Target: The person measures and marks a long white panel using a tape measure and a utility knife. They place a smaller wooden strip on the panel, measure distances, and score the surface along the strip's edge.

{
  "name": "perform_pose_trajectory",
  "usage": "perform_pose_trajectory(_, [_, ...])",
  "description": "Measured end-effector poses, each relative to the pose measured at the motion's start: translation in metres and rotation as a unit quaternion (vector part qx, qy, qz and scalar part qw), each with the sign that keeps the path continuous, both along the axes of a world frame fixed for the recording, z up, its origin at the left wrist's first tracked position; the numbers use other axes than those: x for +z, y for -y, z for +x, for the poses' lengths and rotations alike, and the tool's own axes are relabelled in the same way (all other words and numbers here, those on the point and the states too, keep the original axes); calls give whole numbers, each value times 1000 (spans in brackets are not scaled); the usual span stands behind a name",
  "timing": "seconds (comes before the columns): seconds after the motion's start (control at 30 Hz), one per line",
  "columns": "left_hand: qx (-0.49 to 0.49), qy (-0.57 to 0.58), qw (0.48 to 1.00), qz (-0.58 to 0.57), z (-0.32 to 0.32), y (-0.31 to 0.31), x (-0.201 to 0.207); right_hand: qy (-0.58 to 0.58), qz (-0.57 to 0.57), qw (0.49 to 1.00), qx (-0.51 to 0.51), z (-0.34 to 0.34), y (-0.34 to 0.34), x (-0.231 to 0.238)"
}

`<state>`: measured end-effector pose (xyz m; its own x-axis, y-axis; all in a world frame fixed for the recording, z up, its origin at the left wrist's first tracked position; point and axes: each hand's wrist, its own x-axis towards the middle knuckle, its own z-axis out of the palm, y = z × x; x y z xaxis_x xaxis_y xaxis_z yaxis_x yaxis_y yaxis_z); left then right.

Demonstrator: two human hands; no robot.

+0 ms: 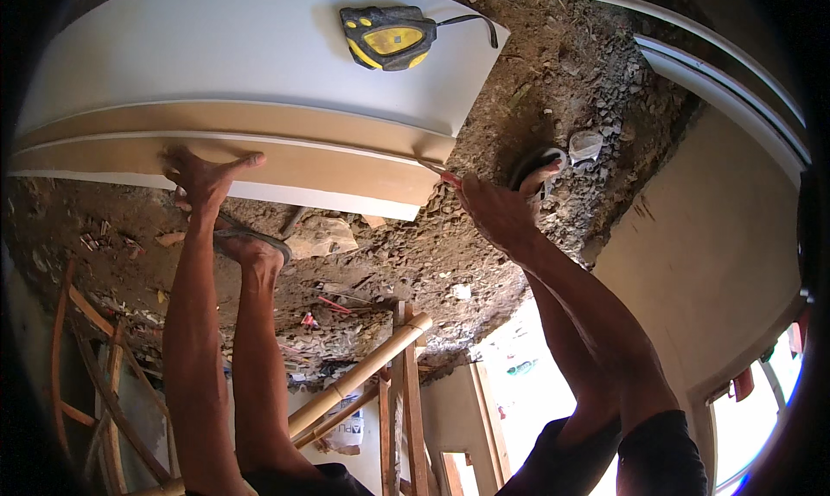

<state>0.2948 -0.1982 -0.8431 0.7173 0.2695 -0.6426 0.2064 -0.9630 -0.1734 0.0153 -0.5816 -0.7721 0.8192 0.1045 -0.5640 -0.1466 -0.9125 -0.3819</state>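
Observation:
A large white board [216, 47] lies on the ground, with long tan-faced strips of board [337, 169] along its near side. My left hand [203, 178] rests on the nearest strip, thumb stretched to the right and fingers spread leftward. At the strip's right end, my right hand [497, 211] is closed round a slim tool with a reddish handle [450, 178]. Its thin tip reaches the strip's corner; the exact kind of tool is too small to tell. A black and yellow tape measure [393, 38] with a wrist strap sits on the white board.
Rough soil and rubble [519, 73] surround the boards. My sandalled feet stand near both hands. A bamboo pole [363, 373] and wooden frames [112, 384] rise nearer to me. Pale long strips [726, 81] lie at far right, by a plastered wall [718, 237].

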Motion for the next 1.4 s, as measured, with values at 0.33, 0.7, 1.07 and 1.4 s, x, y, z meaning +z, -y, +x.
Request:
perform_pose_trajectory(0.33, [-38,29,999,7,-1,3,0,0,13,1000,-8,-6,9,7])
perform_pose_trajectory(0.7, [-13,10,1000,-3,0,3,4,-12,49,999,-7,28,-15,2])
perform_pose_trajectory(1.07, [-54,44,997,11,-2,-9,-10,-136,0,991,0,-3,18,6])
perform_pose_trajectory(1.4, [-90,60,994,-32,-1,-5,-15,-55,16,998,-30,-27,38,26])
